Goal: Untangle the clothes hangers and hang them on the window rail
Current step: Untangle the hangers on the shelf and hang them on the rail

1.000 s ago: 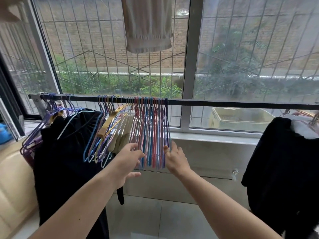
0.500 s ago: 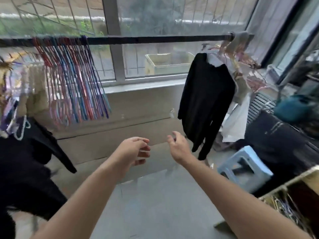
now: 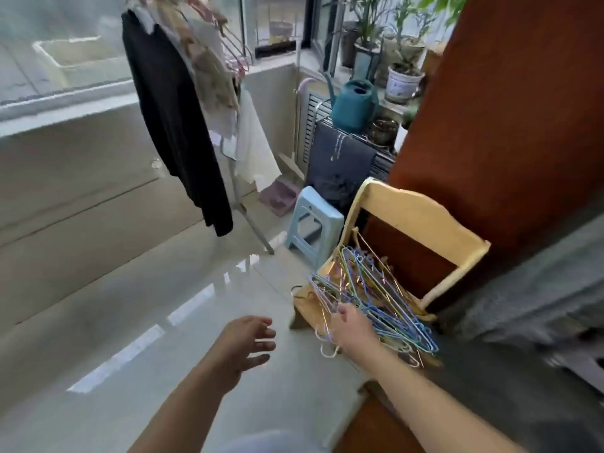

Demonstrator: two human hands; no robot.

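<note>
A tangled pile of wire clothes hangers (image 3: 376, 299), blue, purple and gold, lies on the seat of a yellow wooden chair (image 3: 421, 220) at the right. My right hand (image 3: 354, 328) is on the near end of the pile, just above the hooks; its fingers are hidden among the wires, so the grip is unclear. My left hand (image 3: 245, 344) hovers over the floor to the left of the chair, fingers spread, holding nothing. The window rail is out of view.
A black garment (image 3: 173, 119) and pale clothes hang at the upper left. A light blue stool (image 3: 310, 223) stands behind the chair. A teal watering can (image 3: 353, 103) and potted plants sit by the far window. A red-brown door (image 3: 510, 109) is at the right.
The view has swung right and down, from the rail full of coloured hangers to the chair. Both hands left the hung hangers; my right hand has reached the pile on the chair.
</note>
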